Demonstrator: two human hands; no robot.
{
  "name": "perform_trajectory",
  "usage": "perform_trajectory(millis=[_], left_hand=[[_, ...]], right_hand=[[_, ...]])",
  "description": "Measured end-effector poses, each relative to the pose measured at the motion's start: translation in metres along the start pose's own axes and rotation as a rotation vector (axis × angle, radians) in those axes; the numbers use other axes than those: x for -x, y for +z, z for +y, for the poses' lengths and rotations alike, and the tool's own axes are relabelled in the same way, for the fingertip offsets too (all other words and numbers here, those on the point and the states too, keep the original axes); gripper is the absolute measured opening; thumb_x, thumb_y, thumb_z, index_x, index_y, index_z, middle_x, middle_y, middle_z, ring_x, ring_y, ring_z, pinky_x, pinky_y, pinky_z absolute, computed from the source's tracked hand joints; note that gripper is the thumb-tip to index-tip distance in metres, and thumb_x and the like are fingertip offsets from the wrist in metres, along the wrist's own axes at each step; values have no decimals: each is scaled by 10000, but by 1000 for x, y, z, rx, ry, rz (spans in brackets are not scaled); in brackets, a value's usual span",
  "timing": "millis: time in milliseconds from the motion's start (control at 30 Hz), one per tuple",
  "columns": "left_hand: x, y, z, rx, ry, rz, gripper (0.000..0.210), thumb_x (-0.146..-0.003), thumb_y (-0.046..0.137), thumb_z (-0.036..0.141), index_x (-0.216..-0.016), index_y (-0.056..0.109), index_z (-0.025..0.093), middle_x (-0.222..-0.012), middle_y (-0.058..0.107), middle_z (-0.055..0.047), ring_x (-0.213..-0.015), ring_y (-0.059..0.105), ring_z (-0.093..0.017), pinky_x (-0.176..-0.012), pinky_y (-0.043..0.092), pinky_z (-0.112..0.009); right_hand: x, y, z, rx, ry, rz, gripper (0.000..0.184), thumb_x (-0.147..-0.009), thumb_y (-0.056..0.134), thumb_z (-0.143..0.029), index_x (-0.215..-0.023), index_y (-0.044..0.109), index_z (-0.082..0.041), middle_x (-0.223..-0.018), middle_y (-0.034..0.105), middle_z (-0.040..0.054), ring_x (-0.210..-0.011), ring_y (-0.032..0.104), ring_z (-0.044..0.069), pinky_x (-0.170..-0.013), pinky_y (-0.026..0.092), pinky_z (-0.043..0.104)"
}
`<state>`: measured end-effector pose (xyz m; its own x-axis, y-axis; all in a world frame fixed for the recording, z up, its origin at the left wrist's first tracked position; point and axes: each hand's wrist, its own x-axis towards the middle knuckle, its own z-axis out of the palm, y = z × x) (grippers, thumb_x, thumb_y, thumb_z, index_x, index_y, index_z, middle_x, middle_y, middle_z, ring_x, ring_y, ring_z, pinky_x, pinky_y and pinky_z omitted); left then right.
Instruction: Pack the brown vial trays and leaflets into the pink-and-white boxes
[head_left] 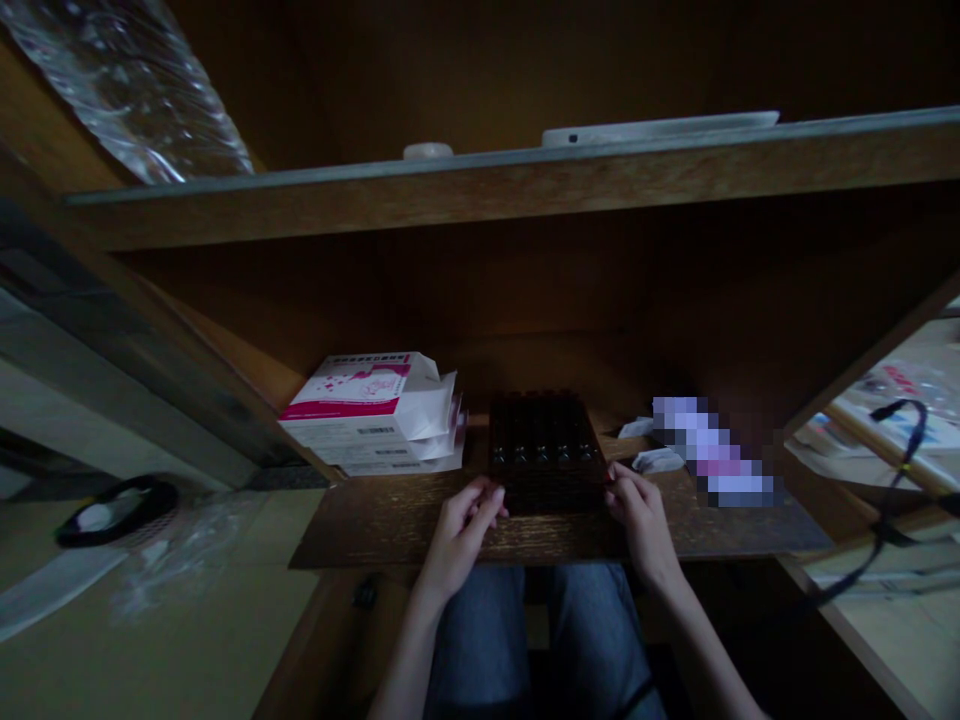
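Observation:
A dark, glossy tray-like case (546, 452) lies on the shelf board in front of me, with a row of shiny points across it. Its inside is too dark to make out. At its near left corner is my left hand (466, 515), fingers curled and thumb pressed in. My right hand (637, 508) pinches the near right corner between thumb and fingers. Left of the case, white and pink cardboard boxes (375, 410) are stacked, flaps open towards it. Small white packets (658, 459) lie beyond my right hand.
An upper shelf (487, 212) crosses overhead, bearing a flat white device (660, 129), a small round lid (427, 151) and clear plastic (142, 90). A black cable (892, 500) hangs at right. A coiled black band (116, 510) lies at left. A blurred-out patch covers something right.

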<state>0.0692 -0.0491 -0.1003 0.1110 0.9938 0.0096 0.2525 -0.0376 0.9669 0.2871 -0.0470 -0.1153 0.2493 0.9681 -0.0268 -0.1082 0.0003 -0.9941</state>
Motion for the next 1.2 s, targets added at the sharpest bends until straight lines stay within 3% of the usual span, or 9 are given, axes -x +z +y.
perform_trajectory(millis=[567,900,1200], left_hand=[[-1,0,0,-27,14,-1,365,-889,539,519,-799,621,175,-737,650,-15,-690,571,-148,-697,435,-266],[-1,0,0,-22,9,-3,364,-888,540,526,-803,618,181,-736,648,-15,-686,569,-149,-685,435,-265],[-2,0,-1,-30,17,-8,364,-896,532,516,-779,615,182,-730,641,-12,-701,573,-149,-704,437,-263]], right_hand=[[-2,-3,2,37,-19,-57,251,-711,533,-328,-534,387,-227,-581,387,-24,-599,345,143,-552,290,263],[-2,-4,6,39,7,-20,273,-746,531,-368,-536,436,-221,-617,458,-7,-627,416,155,-600,357,265],[0,-4,2,34,-20,-47,314,-766,558,-381,-534,416,-224,-564,417,-28,-579,374,137,-567,315,265]])
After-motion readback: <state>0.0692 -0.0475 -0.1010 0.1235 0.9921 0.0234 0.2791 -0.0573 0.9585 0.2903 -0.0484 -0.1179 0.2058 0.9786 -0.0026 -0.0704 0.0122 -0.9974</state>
